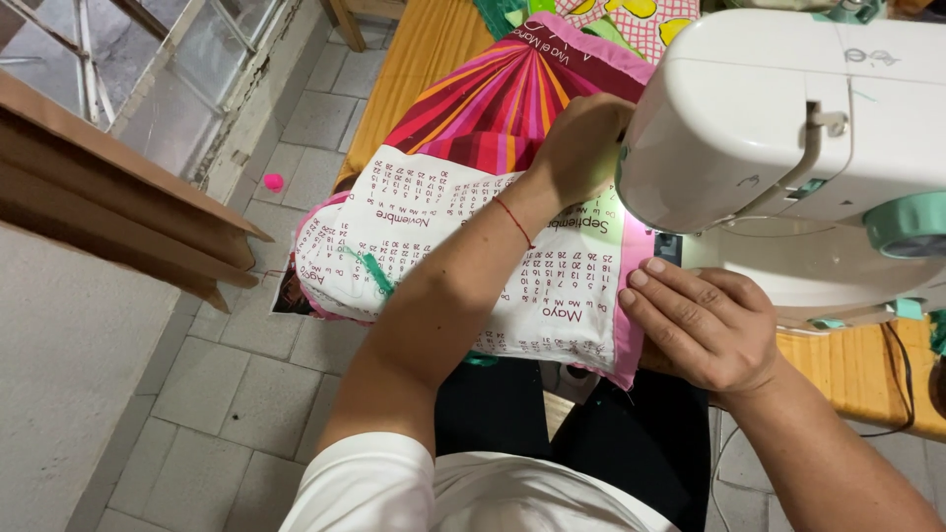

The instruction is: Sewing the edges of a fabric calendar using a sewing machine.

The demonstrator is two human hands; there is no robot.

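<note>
Pink-edged printed cloth (463, 256) lies under both hands: left (581, 148) apparently gripping it by the sewing machine (778, 118), right (705, 320) pressed flat.

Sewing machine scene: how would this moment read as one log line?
left hand: on printed cloth behind sewing machine | right hand: flat on cloth's pink edge | table: wooden

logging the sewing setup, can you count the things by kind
white and mint sewing machine: 1
printed calendar cloth with pink border: 1
green clip on the cloth: 1
small pink ball on the tiled floor: 1
bare hands, left and right: 2
total: 6
</note>
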